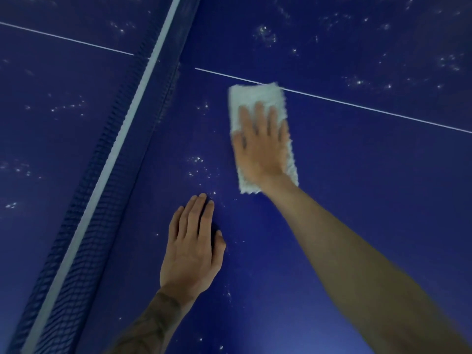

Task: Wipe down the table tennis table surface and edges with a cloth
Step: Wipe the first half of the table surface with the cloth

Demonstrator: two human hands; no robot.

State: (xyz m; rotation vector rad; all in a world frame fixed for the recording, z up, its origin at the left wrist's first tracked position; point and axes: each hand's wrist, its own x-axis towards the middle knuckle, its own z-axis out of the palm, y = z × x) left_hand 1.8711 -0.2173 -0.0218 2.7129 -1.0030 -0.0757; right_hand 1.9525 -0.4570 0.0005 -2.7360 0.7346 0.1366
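Note:
A folded white cloth point(255, 98) lies flat on the dark blue table tennis table point(357, 175), its far end touching the white centre line point(357, 106). My right hand point(261, 146) presses down on the cloth with fingers spread flat, covering its middle. My left hand point(192, 249) rests palm down on the bare table surface, nearer to me and left of the cloth, holding nothing. The picture is slightly blurred.
The net point(84, 238) with its white top band point(122, 131) runs diagonally from the lower left to the top middle, left of both hands. White specks point(196, 162) are scattered over the table on both sides of the net.

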